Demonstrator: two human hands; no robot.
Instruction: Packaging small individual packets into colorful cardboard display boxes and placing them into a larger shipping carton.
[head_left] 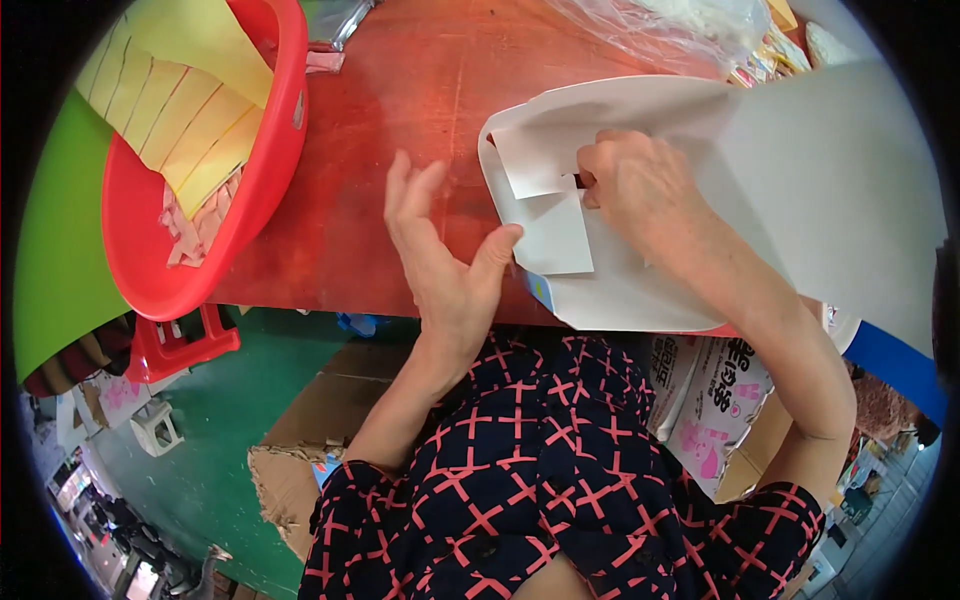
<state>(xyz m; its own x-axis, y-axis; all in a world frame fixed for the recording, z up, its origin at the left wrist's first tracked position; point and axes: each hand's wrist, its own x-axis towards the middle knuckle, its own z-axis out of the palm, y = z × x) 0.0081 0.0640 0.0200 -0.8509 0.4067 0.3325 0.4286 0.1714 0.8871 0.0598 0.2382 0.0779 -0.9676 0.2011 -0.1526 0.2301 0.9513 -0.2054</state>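
Red tabletop (380,100) spreads beneath and beyond both hands. Under the right hand (640,185) lies an open white cardboard box (650,300), its broad panel stretching off to that hand's right. The right hand is curled into a fist around a small dark object (580,181), mostly hidden, beside two white flaps (550,235) at the box's near-left end. The left hand (445,280) is empty, fingers spread, its thumb tip at the box's left edge; whether it touches is unclear. Left of the left hand, a red basin (285,160) holds a yellow lined sheet (190,100) and pink strips (205,225). Beyond the right hand sits a clear plastic bag (670,30). Below the left hand, a brown carton (320,430) stands on green floor (215,480).
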